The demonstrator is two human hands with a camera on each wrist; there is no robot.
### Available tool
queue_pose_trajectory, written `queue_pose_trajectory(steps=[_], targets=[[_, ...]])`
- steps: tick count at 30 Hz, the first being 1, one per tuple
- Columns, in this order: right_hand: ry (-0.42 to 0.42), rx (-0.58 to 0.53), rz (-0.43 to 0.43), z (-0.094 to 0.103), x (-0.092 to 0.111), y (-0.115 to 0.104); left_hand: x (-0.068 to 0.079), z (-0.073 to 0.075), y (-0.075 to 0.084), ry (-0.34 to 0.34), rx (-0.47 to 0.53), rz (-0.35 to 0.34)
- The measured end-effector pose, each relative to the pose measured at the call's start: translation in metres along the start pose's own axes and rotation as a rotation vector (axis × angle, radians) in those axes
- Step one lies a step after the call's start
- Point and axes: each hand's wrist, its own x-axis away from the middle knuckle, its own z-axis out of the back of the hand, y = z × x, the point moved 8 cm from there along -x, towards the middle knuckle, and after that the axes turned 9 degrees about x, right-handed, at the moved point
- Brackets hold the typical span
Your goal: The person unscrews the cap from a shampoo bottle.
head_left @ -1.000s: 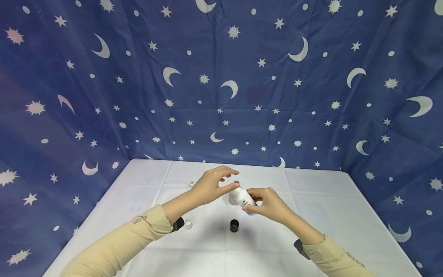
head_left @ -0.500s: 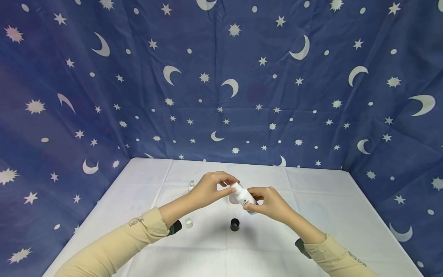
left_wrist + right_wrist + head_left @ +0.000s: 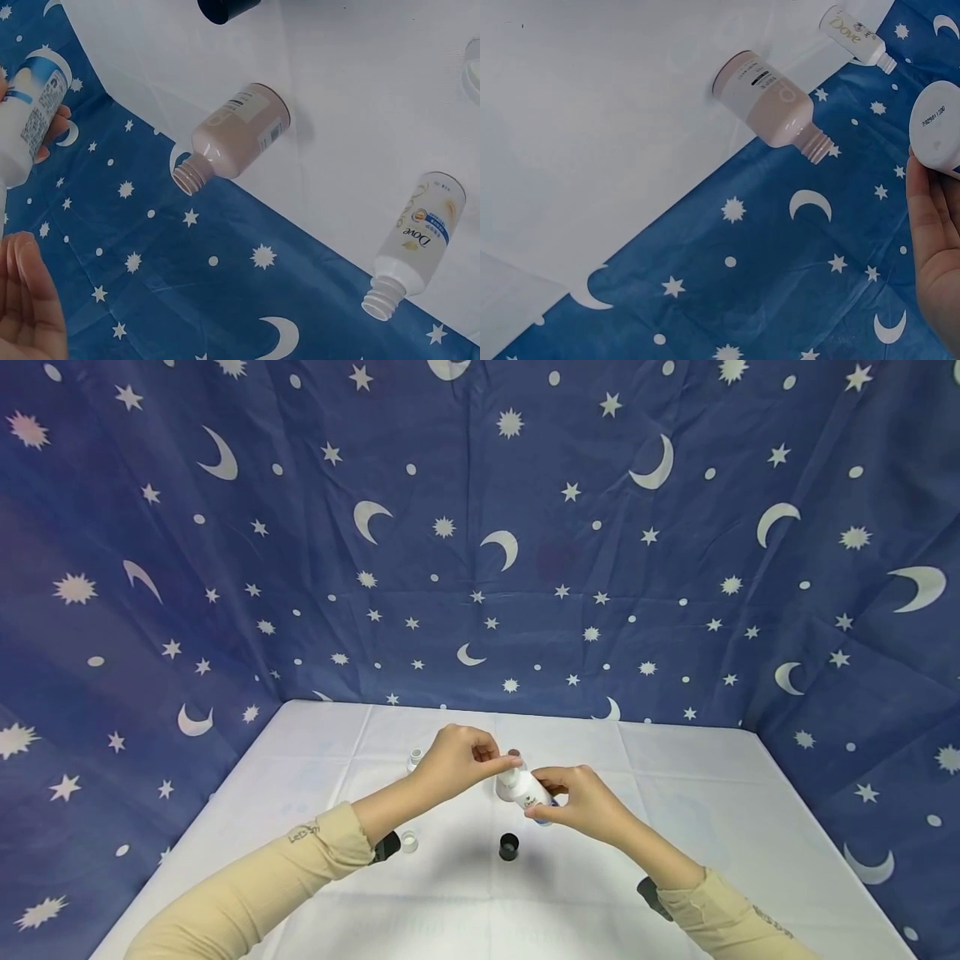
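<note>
A white Dove bottle with a blue lower part is held tilted above the table, its top pointing up and left. The right hand grips its body, and its flat base shows in the right wrist view. At the bottle's top, the left hand pinches the white cap, the thumb lying across it. The cap is mostly hidden by that thumb. Just behind the held bottle stands a pinkish bottle without a cap, its threaded neck bare. A smaller white Dove bottle, also uncapped, stands farther left, partly behind the left hand.
A black cap lies on the white-covered table in front of the hands. Near the left wrist is a white cap. Blue cloth with moons and stars walls the table at the back and sides.
The left fingers have come down from above the bottle's top onto the cap, and the hand has since turned, its fingers curling more. The right hand and bottle have barely moved.
</note>
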Motion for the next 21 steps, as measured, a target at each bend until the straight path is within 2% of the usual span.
queue_pose_trajectory(steps=[3,6,9,12,14,17,21], targets=[[0.013,0.006,0.005,0.002,0.0,-0.001,0.0,0.0,-0.001,0.0,-0.01,0.022],[0.022,0.007,0.003,0.003,-0.001,-0.001,0.0,-0.001,-0.001,-0.022,-0.052,0.011],[0.024,0.005,-0.008,0.004,0.0,0.0,0.001,-0.002,-0.001,-0.051,-0.072,-0.03],[0.024,-0.006,-0.006,0.004,0.001,0.0,0.004,0.0,0.001,-0.076,-0.059,-0.103],[0.025,-0.013,0.002,0.004,0.001,0.0,0.006,0.002,0.006,-0.084,-0.059,-0.184],[0.022,-0.025,0.003,0.003,0.0,0.0,0.012,0.005,0.02,-0.085,-0.105,-0.363],[0.02,-0.026,-0.008,0.004,0.0,0.001,0.02,0.005,0.039,-0.07,-0.239,-0.61]])
